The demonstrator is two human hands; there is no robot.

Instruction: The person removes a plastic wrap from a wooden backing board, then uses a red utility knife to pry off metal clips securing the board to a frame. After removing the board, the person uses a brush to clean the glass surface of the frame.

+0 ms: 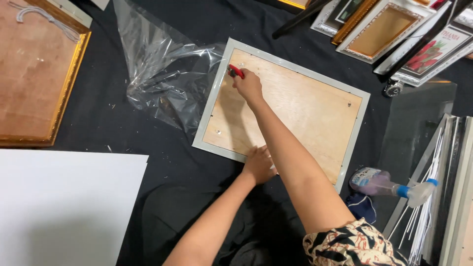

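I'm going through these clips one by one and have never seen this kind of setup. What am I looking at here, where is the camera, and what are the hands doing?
There is no machine here: a person works with two bare hands, and the single camera sits on their head, looking down. The surface is a black cloth. In the middle lies a picture frame face down, pale rim around a plywood backing. The right hand reaches to the frame's far corner and holds a small red-handled tool against the backing; its exact kind is too small to tell. The left hand presses on the frame's near edge. Around it: crumpled clear plastic wrap, a gold-edged frame at the left, a white sheet, a spray bottle at the right, and more frames stacked at the top.
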